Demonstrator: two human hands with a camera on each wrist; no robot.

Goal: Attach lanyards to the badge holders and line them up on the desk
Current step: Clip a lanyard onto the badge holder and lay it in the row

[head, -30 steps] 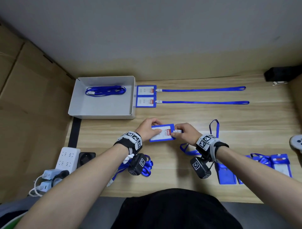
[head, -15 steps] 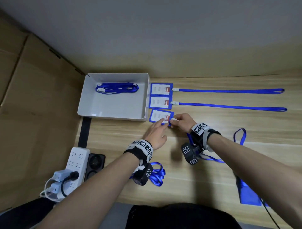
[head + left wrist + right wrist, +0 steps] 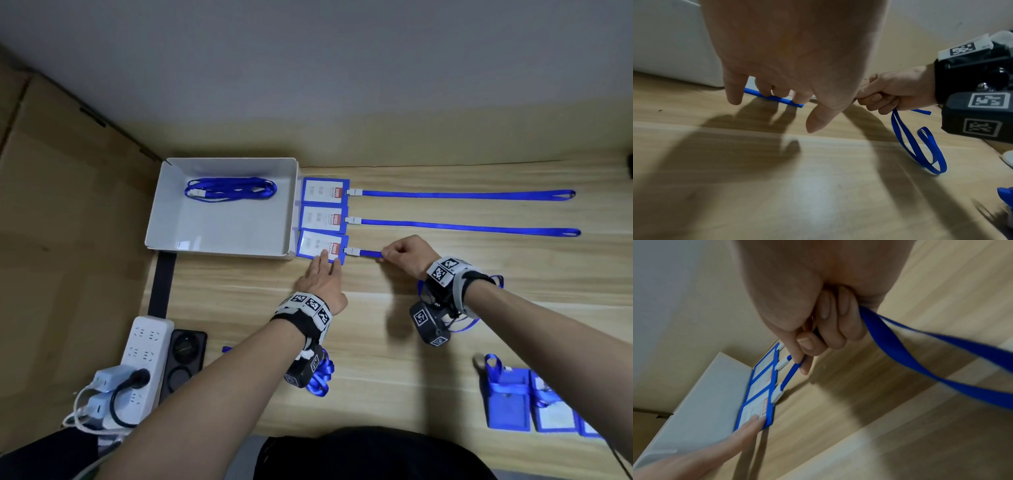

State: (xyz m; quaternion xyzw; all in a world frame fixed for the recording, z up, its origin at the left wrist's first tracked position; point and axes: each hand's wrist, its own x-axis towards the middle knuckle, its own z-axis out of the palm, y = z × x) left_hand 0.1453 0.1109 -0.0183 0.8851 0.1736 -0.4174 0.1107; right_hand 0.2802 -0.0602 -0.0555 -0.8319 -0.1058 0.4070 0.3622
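Left grip (image 3: 322, 279) flat, straight fingers pressing third blue rectangular plastic badge holder (image 3: 317, 244) onto counter (image 3: 394, 359); right grip (image 3: 407, 253) pinching its blue ribbon lanyard (image 3: 371, 254).

White box (image 3: 219, 240) blocks left — bare desk (image 3: 376, 359) open between arms.

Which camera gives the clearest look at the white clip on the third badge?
The head view: the white clip shows sharply between the third badge holder and the lanyard. The right wrist view shows it blurred. In the left wrist view, the left hand hides it.
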